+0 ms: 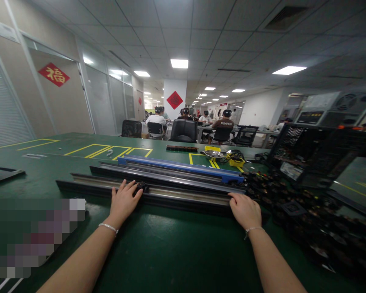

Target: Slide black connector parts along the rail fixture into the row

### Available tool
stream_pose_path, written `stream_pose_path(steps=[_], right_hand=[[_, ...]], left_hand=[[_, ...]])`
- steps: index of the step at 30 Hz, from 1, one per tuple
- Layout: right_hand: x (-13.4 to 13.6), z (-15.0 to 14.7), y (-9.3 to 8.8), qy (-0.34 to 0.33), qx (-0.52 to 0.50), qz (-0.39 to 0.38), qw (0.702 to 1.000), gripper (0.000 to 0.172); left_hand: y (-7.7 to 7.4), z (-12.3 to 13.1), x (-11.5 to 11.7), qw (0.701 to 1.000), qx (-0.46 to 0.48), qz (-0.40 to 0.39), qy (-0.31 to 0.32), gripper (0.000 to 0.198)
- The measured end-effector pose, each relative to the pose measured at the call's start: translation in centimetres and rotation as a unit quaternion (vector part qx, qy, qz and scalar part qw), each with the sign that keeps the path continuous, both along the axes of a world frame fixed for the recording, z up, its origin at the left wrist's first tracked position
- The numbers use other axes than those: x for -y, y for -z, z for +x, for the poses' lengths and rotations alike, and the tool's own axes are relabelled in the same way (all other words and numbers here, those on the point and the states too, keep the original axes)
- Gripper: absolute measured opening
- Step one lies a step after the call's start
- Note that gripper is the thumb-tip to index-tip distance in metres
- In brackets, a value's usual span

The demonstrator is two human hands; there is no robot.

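A long black rail with a metallic inner strip lies across the green table in front of me. My left hand rests on its left half, fingers stretched out and apart. Beside the thumb and forefinger of that hand, a small black part sits on the rail; whether I touch it is unclear. Toward the right end, my right hand has its fingers curled over the rail's edge. Just behind lie another dark rail and a long blue rail, roughly parallel.
On the right is a heap of small dark parts, with an open black case behind it. A metal bowl stands farther back on the green table. A blurred-out object lies front left. People sit beyond.
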State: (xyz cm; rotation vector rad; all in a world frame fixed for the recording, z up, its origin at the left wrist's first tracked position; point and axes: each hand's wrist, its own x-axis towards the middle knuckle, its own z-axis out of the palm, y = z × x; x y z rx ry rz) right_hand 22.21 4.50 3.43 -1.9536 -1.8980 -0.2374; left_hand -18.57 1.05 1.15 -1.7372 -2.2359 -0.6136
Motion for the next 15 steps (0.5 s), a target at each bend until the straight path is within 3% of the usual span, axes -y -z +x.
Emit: stream_pose_path(steps=[15], right_hand=[[-0.09, 0.03, 0.07, 0.005, 0.001, -0.005, 1.0, 0.039]], left_hand=[[-0.15, 0.38, 0.11, 1.0, -0.013, 0.001, 0.019, 0.041]])
